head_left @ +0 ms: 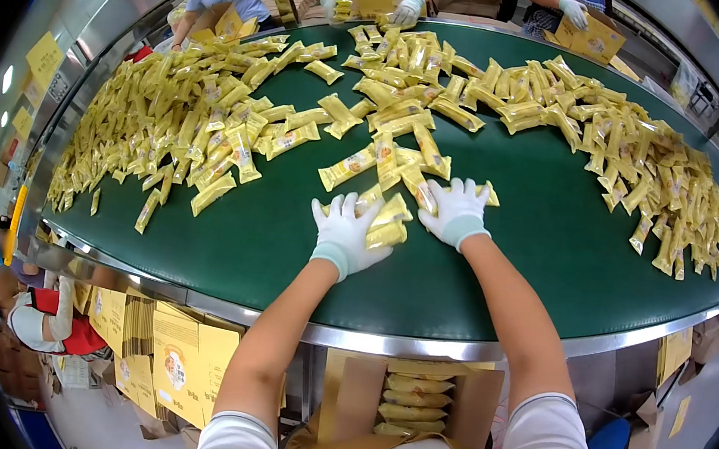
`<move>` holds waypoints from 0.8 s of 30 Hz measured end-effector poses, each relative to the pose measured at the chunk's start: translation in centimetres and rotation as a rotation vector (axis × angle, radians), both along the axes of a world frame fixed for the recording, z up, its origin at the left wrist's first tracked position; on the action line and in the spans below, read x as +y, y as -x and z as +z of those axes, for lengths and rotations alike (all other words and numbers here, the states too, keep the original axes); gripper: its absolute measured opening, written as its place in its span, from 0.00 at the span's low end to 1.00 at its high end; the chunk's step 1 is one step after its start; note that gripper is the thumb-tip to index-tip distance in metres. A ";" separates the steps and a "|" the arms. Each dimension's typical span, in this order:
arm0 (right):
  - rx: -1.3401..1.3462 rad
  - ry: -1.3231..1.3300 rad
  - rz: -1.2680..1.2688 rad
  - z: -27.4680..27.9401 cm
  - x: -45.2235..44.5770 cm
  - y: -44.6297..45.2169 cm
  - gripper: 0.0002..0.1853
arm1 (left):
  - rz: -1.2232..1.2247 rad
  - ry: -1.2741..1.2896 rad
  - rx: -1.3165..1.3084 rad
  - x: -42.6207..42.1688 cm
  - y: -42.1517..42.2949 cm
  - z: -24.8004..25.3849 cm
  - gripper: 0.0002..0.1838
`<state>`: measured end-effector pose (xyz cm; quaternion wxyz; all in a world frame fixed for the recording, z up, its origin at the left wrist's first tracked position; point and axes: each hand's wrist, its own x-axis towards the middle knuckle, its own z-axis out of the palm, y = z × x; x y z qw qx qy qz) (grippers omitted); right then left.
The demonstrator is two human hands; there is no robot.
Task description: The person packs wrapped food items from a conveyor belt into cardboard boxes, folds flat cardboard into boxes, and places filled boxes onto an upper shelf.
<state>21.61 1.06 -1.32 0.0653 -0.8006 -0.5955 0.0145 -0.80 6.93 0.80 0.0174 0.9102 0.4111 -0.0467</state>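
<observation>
Both my hands wear white gloves and reach over a green conveyor belt [286,269]. My left hand [345,236] lies with fingers spread against a few yellow wrapped snack packets [389,221], which sit beside its thumb and partly under its fingers. My right hand [457,213], fingers also apart, rests at another yellow packet [418,184] by its thumb. One more packet [490,195] shows beyond its fingers. Just ahead of the hands lie loose packets [386,159], some crossing each other. What lies beneath my palms is hidden.
Large heaps of packets cover the belt's left [162,119] and right [651,157]. An open carton [356,397] with stacked packets stands below the metal edge [400,344] before me. Flattened yellow cartons [182,363] stand at lower left. Co-workers' gloved hands [410,9] handle boxes across the belt.
</observation>
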 end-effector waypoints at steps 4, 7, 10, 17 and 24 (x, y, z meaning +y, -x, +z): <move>-0.032 0.041 0.014 0.8 -7.5 -1.2 0.35 | -0.177 -0.103 -0.057 -3.2 1.5 0.9 0.49; 0.000 0.168 0.003 2.7 -12.5 -2.4 0.50 | -0.285 -0.132 -0.233 -5.0 2.7 -0.8 0.44; 0.030 0.147 0.060 2.0 -17.3 -4.7 0.54 | -0.289 -0.101 -0.300 -6.8 3.8 -2.0 0.37; 0.139 0.106 0.131 2.8 -21.8 -8.8 0.31 | -0.266 0.340 -0.281 -7.1 6.3 -0.9 0.30; 0.496 -0.246 -0.098 7.3 -14.7 -2.3 0.21 | -0.196 0.093 -0.385 -2.5 2.7 2.1 0.30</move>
